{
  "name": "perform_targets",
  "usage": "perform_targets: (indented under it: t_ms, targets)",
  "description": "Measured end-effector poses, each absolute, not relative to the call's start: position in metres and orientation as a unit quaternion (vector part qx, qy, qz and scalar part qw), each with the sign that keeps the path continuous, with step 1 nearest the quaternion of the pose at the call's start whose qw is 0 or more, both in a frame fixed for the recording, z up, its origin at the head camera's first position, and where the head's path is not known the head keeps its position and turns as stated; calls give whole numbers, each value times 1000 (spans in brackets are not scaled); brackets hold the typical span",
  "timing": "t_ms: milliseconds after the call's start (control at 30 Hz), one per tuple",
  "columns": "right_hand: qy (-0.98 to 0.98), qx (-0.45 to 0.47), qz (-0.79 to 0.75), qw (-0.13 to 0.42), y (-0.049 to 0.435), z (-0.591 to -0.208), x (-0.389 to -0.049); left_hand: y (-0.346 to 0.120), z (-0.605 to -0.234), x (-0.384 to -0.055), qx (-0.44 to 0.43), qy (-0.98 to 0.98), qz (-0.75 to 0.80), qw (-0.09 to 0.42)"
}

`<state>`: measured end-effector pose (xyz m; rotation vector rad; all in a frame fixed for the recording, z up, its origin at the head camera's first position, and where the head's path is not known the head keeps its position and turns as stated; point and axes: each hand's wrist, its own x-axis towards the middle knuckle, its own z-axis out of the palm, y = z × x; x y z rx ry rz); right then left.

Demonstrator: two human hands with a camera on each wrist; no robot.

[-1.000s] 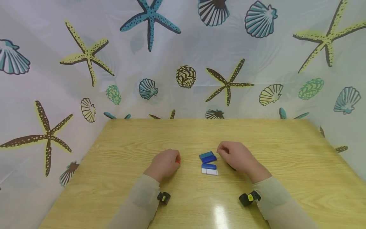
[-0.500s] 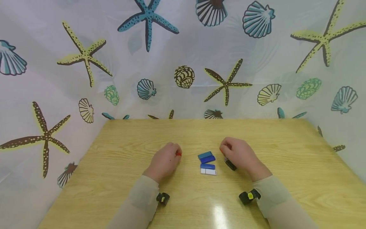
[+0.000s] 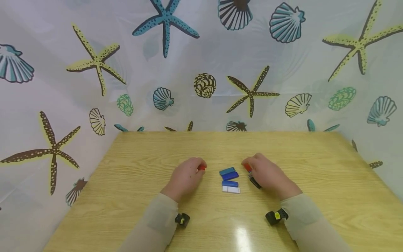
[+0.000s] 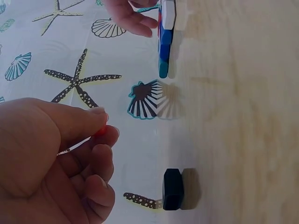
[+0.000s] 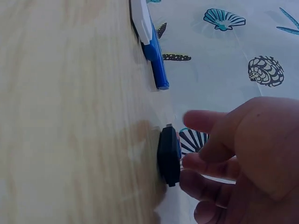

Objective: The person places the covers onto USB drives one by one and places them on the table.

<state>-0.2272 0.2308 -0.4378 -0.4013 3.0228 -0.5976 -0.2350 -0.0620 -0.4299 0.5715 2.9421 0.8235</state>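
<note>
My left hand (image 3: 186, 175) pinches a small red piece (image 4: 101, 129) between thumb and index finger, mostly hidden by the fingertips. Below that hand in the left wrist view, a black block-like piece (image 4: 173, 189) stands on the table; the head view hides it. My right hand (image 3: 267, 171) hovers with loosely bent fingers, thumb and index apart, nothing between them. Just by its fingertips lies a red stick (image 3: 247, 167) with a bit of blue. Beside that is a black USB stick (image 3: 254, 181), its metal plug showing in the right wrist view.
Between the hands lie a white USB stick (image 3: 231, 189), a blue stick (image 3: 230, 183), a darker blue one (image 3: 230, 175) and a teal one (image 3: 227, 171). The wooden table (image 3: 151, 147) meets a curtain (image 3: 182, 70) printed with shells and starfish at the back and sides.
My left hand has moved forward and to the right with the red piece. My right fingers have drawn off the red stick, which now shows more fully beside the black one.
</note>
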Motion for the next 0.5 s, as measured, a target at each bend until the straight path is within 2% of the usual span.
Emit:
perform_targets:
  t_ms: [500]
  targets:
    - [982,-115,-151,20,234,-444,-229,-61,-432,-233,192,942,276,24]
